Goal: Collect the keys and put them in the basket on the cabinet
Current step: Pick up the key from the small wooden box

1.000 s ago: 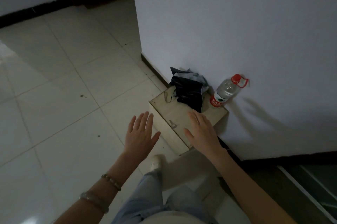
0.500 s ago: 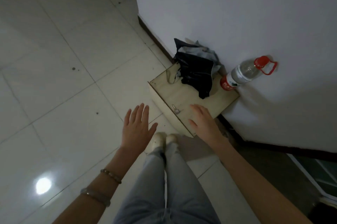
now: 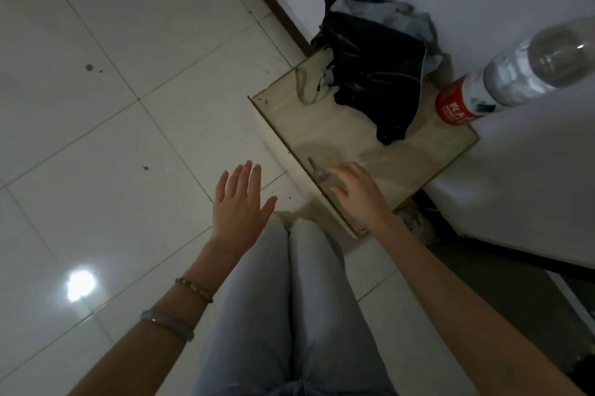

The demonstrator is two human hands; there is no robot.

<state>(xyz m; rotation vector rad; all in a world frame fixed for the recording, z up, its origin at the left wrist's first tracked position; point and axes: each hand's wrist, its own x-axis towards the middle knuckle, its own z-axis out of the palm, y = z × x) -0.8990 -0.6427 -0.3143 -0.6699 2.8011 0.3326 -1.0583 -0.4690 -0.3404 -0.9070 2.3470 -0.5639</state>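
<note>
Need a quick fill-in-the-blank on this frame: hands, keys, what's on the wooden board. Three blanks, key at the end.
1. The right hand reaches for the keys, which lie near the board's ____ edge.
2. The left hand hovers open above the ____ floor.
3. The water bottle on the wooden board has a ____ label and stands beside the black bag.

Missing words: front; tiled; red
</note>
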